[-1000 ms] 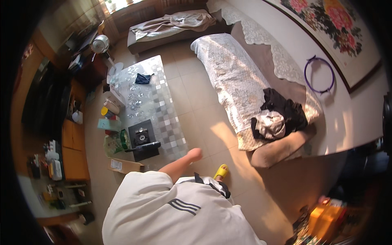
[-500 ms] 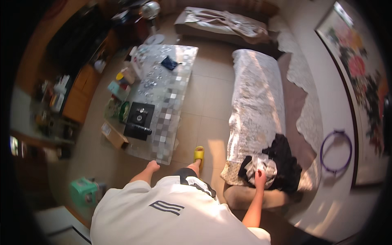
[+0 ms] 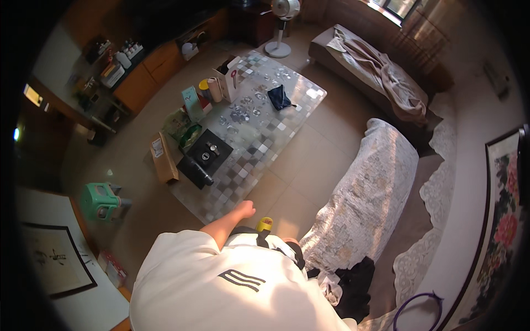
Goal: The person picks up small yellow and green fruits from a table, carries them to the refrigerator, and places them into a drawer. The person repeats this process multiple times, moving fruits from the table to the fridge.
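Observation:
My left hand (image 3: 244, 209) is held out past the near edge of the table, fingers curled closed, and nothing shows in it. Below it a foot in a yellow slipper (image 3: 264, 224) is on the floor. My right hand is out of sight behind my white shirt (image 3: 237, 276). Beside that side of my body lies a heap of black clothing (image 3: 356, 289) with a pale garment (image 3: 330, 287) bunched against it. The heap lies at the near end of a sofa seat with a patterned cover (image 3: 367, 193).
A patterned table (image 3: 265, 165) bears a black bottle (image 3: 194, 172), a dark pouch (image 3: 280, 97) and boxes. A cardboard box (image 3: 163, 158) is by its left edge. A green stool (image 3: 101, 202) stands at the left, a fan (image 3: 277, 48) at the back, and a purple hoop (image 3: 418, 311) near the right wall.
My view has turned to the right, bringing the window into sight. My right hand, earlier on the pale garment in the heap, is now hidden. My left hand stays closed.

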Motion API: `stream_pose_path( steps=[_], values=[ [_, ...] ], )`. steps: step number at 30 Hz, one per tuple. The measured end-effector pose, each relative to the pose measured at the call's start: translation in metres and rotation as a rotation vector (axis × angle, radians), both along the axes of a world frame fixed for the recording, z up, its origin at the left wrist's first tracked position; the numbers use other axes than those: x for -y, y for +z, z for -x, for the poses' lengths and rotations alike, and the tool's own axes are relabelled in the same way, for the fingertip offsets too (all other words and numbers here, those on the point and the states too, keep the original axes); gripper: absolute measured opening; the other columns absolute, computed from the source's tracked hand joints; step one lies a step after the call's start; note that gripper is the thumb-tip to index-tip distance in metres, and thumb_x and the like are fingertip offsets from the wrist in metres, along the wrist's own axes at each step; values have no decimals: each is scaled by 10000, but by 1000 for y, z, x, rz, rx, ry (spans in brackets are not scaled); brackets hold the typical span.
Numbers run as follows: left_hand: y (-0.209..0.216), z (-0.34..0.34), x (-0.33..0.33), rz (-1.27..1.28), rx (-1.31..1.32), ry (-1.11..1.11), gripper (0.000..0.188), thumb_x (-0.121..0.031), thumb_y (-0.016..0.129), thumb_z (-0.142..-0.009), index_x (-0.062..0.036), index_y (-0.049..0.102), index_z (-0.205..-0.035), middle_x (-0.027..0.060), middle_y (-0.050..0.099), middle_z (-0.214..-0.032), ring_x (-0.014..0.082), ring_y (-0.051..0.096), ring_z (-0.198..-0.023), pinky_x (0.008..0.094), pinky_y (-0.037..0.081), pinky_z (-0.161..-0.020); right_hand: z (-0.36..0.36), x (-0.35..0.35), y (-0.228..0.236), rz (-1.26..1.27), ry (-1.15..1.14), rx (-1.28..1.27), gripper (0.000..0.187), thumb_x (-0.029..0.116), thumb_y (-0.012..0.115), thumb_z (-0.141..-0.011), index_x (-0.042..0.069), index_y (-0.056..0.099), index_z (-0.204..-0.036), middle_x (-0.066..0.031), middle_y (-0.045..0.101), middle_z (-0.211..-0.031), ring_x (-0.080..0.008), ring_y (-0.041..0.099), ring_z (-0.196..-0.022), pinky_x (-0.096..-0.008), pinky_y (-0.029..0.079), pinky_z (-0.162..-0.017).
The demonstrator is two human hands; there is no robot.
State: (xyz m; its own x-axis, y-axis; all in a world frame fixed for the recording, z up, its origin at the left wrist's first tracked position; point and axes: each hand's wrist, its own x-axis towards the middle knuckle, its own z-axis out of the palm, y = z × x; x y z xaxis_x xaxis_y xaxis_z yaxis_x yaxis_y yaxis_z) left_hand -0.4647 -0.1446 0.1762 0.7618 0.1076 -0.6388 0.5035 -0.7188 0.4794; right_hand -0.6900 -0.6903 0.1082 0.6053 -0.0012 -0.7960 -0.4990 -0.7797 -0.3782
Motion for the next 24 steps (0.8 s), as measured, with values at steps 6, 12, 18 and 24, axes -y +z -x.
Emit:
stream_pose_path(
  steps=[6, 12, 18, 24],
  values=[
    [9, -67, 11, -9, 39, 184, 244, -240, 586, -775, -76, 693, -921, 163, 679, -984, 340, 643, -937, 448, 509, -810, -121, 104, -60, 38, 93, 17, 283, 264, 673, -768, 28, 724, -916, -169, 708, -885, -284, 691, -836, -374, 527, -757],
    [-18, -76, 13, -131, -205, 408, 284, -226, 604, -742, -60, 712, -945, 185, 677, -1002, 353, 646, -951, 429, 512, -842, -410, 68, -17, 166, 307, 68, 316, 298, 662, -740, 63, 729, -942, -161, 702, -910, -310, 680, -876, -388, 530, -804],
    [-31, -84, 25, -57, -248, 619, 254, -275, 639, -739, -69, 722, -862, 178, 687, -934, 335, 660, -902, 420, 518, -816, -679, -46, 50, 99, 564, 585, 220, 206, 630, -810, 53, 685, -957, -152, 695, -842, -313, 673, -791, -401, 527, -734],
    [-41, -144, 12, 118, 12, 985, 176, -229, 612, -796, -66, 676, -809, 133, 680, -779, 267, 672, -754, 367, 519, -688, -817, -221, 89, -62, 698, 528, 238, 189, 631, -822, 84, 657, -1034, -124, 705, -874, -272, 679, -825, -372, 531, -746]
  ],
)
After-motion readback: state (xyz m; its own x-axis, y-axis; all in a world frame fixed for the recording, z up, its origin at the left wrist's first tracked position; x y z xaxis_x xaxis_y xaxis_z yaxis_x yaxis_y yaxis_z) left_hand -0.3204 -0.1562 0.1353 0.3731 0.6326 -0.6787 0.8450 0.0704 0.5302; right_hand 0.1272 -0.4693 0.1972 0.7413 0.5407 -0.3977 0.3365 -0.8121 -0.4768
